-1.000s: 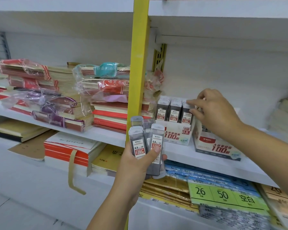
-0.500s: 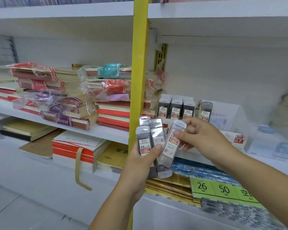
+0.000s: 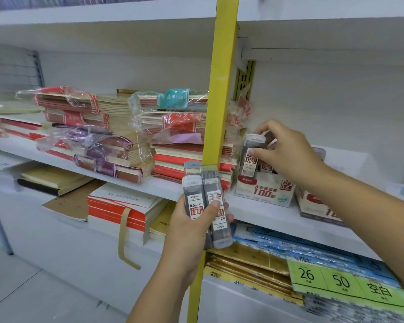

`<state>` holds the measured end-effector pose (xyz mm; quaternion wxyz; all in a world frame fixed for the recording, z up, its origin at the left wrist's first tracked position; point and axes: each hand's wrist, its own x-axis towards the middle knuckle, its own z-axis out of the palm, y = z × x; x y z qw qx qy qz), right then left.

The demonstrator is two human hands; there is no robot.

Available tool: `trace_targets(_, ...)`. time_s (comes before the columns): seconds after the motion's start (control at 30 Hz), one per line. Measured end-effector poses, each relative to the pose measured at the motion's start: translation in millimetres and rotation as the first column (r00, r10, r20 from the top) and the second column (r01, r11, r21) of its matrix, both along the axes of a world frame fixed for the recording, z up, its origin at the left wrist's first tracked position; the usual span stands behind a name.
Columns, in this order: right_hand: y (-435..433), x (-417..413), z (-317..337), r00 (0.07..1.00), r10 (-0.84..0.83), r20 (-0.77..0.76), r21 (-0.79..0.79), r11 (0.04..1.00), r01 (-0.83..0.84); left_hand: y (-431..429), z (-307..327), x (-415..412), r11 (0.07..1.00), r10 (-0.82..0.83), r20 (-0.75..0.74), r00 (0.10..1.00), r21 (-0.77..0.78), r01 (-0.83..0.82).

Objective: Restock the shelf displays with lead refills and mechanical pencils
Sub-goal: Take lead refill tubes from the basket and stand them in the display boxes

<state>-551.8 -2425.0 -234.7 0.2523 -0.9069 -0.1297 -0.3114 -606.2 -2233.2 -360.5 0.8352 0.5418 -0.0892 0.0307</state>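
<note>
My left hand (image 3: pixel 191 229) grips a bunch of grey lead refill cases (image 3: pixel 205 194) with red 100 labels, held upright in front of the yellow shelf post. My right hand (image 3: pixel 287 150) pinches one lead refill case (image 3: pixel 251 157) by its upper part, over the left end of the white HB 0.5 display box (image 3: pixel 264 190) on the middle shelf. Other refill cases in that box are mostly hidden behind my right hand. A second display box (image 3: pixel 317 206) stands to its right, partly covered by my forearm.
The yellow upright post (image 3: pixel 222 89) divides the shelving. Left of it lie stacks of wrapped notebooks (image 3: pixel 107 141) and red-edged books (image 3: pixel 117 206). Below the middle shelf (image 3: pixel 266 213) are blue and gold paper packs with a green price tag (image 3: pixel 336 280).
My right hand has taken one refill case from the bunch in my left hand and carried it up and right to the 0.5 display box. The left hand stays put.
</note>
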Motion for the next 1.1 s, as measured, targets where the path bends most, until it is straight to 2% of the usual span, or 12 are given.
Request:
trace_targets(0.1,-4.0,11.4,-6.0,0.999,-0.043,0.015,-0.11,0.993,0.044,1.8,-0.2,-0.6,1.0,-0.001,0.007,1.0,0.004,0.001)
trace_targets(0.2,-5.7,15.3,-9.4,0.979,-0.135,0.15,-0.272,0.947,0.172,2.2,-0.1,-0.3,1.0,-0.01,0.004,1.0,0.014,0.01)
trace_targets(0.33,-6.3,10.4,-10.7,0.959,-0.221,0.175,-0.331,0.905,0.269,-0.6,1.8,-2.0,1.0,-0.023,0.003,1.0,0.017,0.022)
trace_targets(0.4,-3.2,-5.4,-12.1,0.968,-0.166,0.189,-0.235,0.949,0.209,-2.3,2.5,-3.4,0.999,-0.027,0.005,1.0,0.022,0.027)
trace_targets(0.43,-0.2,-17.0,-14.5,0.98,-0.098,0.175,-0.156,0.98,0.126,-3.3,1.5,-4.0,0.999,-0.031,0.002,1.0,0.026,0.031)
trace_targets(0.5,6.7,-42.6,-23.7,0.997,0.073,0.035,0.02,0.997,-0.074,-6.4,1.4,-5.9,0.998,-0.05,-0.003,0.999,0.033,0.05)
trace_targets(0.6,16.4,-73.2,-43.6,0.92,0.295,-0.258,0.274,0.935,-0.223,-13.0,3.1,-10.4,0.995,-0.088,0.011,0.996,0.052,0.088)
trace_targets(0.7,14.3,-80.4,-56.4,0.904,0.333,-0.269,0.436,0.879,-0.194,-19.5,4.9,-16.2,0.988,-0.138,0.015,0.99,0.07,0.137)
trace_targets(0.83,7.3,-74.9,-56.7,0.905,0.341,-0.256,0.538,0.827,-0.159,-21.2,2.9,-13.4,0.983,-0.172,-0.012,0.985,0.059,0.173)
trace_targets(0.93,-2.0,-77.4,-53.8,0.861,0.422,-0.284,0.626,0.762,-0.167,-17.3,3.3,-13.3,0.984,-0.175,-0.012,0.984,0.037,0.175)
trace_targets(1.03,-17.6,-93.2,-63.9,0.761,0.499,-0.414,0.599,0.779,-0.185,-24.8,2.1,-21.6,0.983,-0.177,-0.047,0.983,0.046,0.179)
trace_targets(1.1,-12.9,-94.3,-67.9,0.752,0.499,-0.43,0.557,0.802,-0.215,-23.3,3.3,-20.5,0.984,-0.164,-0.051,0.985,0.057,0.166)
